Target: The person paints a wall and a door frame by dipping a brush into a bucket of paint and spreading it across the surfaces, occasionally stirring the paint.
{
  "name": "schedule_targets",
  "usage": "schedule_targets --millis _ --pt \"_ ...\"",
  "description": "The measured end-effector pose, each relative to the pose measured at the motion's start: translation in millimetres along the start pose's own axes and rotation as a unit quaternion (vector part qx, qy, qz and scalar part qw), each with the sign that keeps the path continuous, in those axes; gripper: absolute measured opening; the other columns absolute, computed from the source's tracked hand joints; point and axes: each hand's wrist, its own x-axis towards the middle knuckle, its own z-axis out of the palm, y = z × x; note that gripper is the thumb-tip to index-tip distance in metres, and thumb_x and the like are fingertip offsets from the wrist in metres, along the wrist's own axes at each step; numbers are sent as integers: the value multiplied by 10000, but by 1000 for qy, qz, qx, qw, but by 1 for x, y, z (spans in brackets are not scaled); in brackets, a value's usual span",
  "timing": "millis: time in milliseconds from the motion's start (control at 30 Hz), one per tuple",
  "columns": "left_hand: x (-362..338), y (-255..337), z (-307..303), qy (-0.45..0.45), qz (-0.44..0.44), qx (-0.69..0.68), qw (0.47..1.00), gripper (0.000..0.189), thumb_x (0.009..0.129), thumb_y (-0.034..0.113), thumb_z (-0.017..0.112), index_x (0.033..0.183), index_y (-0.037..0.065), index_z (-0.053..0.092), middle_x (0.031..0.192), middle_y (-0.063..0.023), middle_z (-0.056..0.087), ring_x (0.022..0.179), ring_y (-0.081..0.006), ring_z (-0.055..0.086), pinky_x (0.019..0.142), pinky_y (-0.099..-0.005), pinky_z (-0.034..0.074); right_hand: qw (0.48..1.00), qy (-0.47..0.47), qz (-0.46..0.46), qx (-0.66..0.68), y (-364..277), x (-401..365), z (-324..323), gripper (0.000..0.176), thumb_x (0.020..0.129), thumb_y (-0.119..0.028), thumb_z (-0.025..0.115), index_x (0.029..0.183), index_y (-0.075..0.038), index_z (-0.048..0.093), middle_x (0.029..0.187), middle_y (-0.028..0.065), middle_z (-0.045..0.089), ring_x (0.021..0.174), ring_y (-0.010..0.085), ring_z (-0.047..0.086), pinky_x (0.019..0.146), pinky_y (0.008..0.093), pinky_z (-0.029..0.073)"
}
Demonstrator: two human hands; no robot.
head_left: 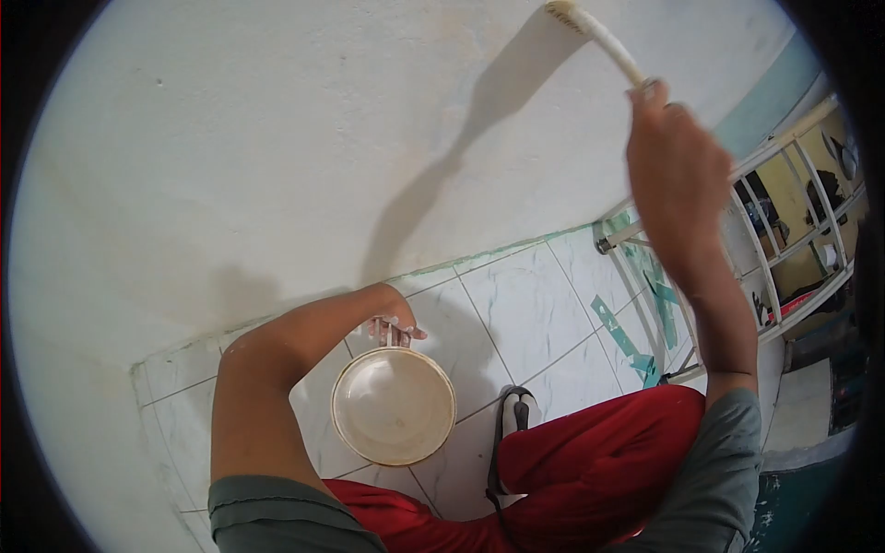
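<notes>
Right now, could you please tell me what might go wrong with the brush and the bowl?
1. The brush in the right hand is raised high on the wall; drips could land on the floor tiles.
2. The left hand grips the bowl at one edge, so it may tip over the sandal.

Wall [277, 138]: off-white, faint greenish mottling. Brush [595, 32]: cream throughout. Pail [343, 433]: cream inside, tan rim. Floor tiles [530, 304]: white with grey marbling — dark grout lines. Trousers [599, 461] red, sleeves [728, 461] grey, sandal [516, 410] black and white — teal band [498, 251] at the wall's foot.
</notes>
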Motion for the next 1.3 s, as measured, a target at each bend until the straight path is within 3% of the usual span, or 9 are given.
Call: schedule_targets --millis 133,300,467,733,833,1033,1167,1233,1300 --pt "-4 -1 7 24 -11 9 1000 599 779 638 406 1112 166 565 1118 -13 533 969 -195 484 813 -376 407 970 93 -143 -174 -64 -57 37 86 810 -147 514 809 -67 546 512 -45 435 401 50 461 323 191 349" --pt "-15 8 18 64 -22 27 997 613 765 639 432 1112 149 559 1109 -18 535 959 -191 484 766 -359 421 949 10 -314 -22 -108 -98 49 75 690 -40 545 755 -4 541 524 -6 472 424 58 479 333 200 333" --pt "-22 -1 30 109 -9 6 994 625 767 639 426 1111 135 559 1136 -48 523 918 -185 501 735 -348 429 953 5 -196 230 -69 -34 7 39 700 -57 510 667 -50 528 558 86 554 474 210 581 385 323 433" --pt "-18 -11 32 95 6 -42 995 625 787 642 363 1177 175 506 1224 -14 460 968 -187 480 797 -360 402 992 93 -17 84 -42 -9 -16 130 771 -92 511 653 -49 479 514 41 503 414 150 548 344 279 406" --pt "-26 -6 33 92 -2 -32 995 605 787 639 368 1158 188 523 1212 -16 469 959 -184 487 788 -361 402 970 99 -167 -148 -85 -58 10 58 742 -101 541 775 -53 538 512 -65 422 410 20 447 326 170 315" --pt "-28 -1 37 133 7 -18 991 660 760 673 394 1098 133 570 1065 -68 550 865 -182 536 762 -350 426 940 4 -333 79 -118 -106 64 122 657 -57 560 760 8 562 534 5 510 471 78 528 364 210 372" --pt "-27 -7 36 124 23 -34 991 670 764 675 382 1108 129 561 1067 -67 550 886 -188 535 772 -353 425 942 -77 -254 206 -96 -68 44 12 676 -95 537 673 -101 547 611 35 513 537 169 547 432 315 412" --pt "-17 -12 31 91 11 -62 994 605 762 655 406 1104 179 553 1122 -23 510 938 -187 486 769 -350 400 957 72 -233 155 -65 -36 28 36 675 -91 532 647 -105 551 628 46 544 572 189 577 429 337 423" --pt "-16 -12 31 96 12 -67 993 608 765 650 410 1095 160 556 1104 -22 519 937 -190 486 781 -356 401 977 -20 -154 149 -38 -7 -7 91 716 -61 503 638 -71 549 605 93 565 546 226 602 436 344 457"
